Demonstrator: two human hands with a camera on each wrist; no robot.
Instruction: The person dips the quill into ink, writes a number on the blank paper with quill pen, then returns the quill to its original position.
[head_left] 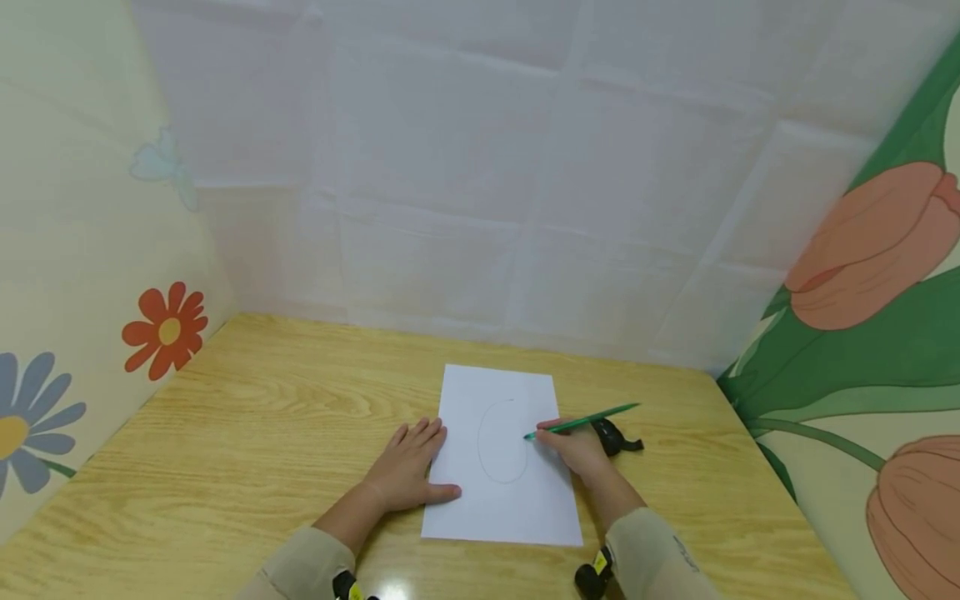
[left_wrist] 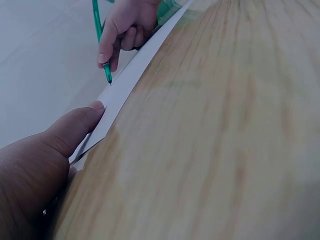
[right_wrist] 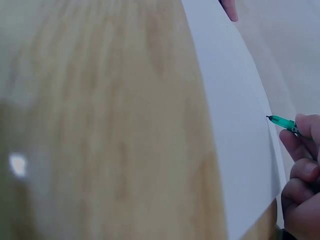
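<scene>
Nearest me on the head feed, two beige sleeves (head_left: 656, 554) come in from the bottom edge; small black wrist devices with yellow labels (head_left: 594, 575) sit by the cuffs; beyond them I have the left hand (head_left: 408, 471) lying flat, fingers extended and thumb spread wide, thumb on the paper and fingertips at its left edge; the right hand (head_left: 581, 450) is narrow, thumb and fingers pinching a slim green pen with a dark tip (head_left: 603, 413), its rear end slanting up to the right.

The white rectangular sheet of paper (head_left: 501, 450) lies on the table between the hands; it bears a thin, unclosed oval line (head_left: 478, 440); the pen tip is at that line's right-hand end, though I cannot tell whether it touches; just beyond the right hand, a small black object (head_left: 613, 437), partly hidden, kind unclear to me.

All this rests on a pale yellow wood-grain table (head_left: 300, 400); behind it, creased white sheeting (head_left: 495, 167); left panel, a red flower (head_left: 169, 332) and a blue-grey one (head_left: 33, 417); right panel, large orange-pink tulips (head_left: 866, 246).
</scene>
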